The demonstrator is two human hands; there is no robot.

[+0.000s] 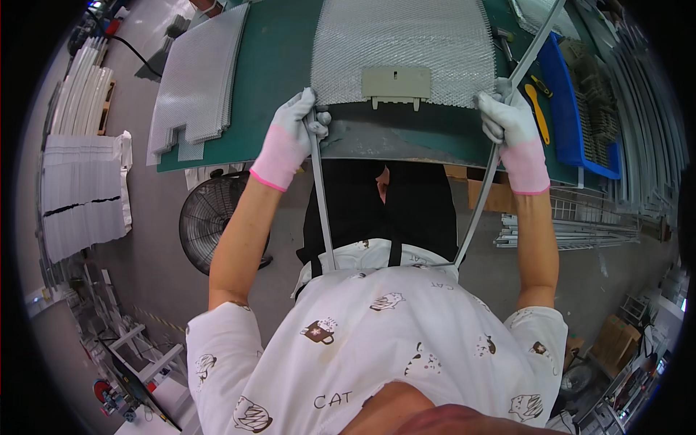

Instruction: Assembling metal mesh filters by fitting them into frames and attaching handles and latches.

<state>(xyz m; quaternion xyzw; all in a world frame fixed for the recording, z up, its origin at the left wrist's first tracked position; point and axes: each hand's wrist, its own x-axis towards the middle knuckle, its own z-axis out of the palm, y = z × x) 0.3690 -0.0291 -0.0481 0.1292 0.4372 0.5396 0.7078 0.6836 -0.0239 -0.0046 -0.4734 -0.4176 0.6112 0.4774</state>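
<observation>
Both my hands wear white gloves with pink cuffs. My left hand is closed around the end of a thin grey metal strip, which slants down to my waist. My right hand grips a second grey metal strip; it runs from my waist past the hand to the upper right. The strips' lower ends rest near my shirt, where a cross bar partly shows. Between my hands, a silvery mesh sheet lies on the green table. A beige plate with small prongs sits at its near edge.
Stacked mesh sheets lie at the table's left. On the right are a yellow-handled tool, a hammer and a blue bin of small parts. A black fan stands on the floor left of me.
</observation>
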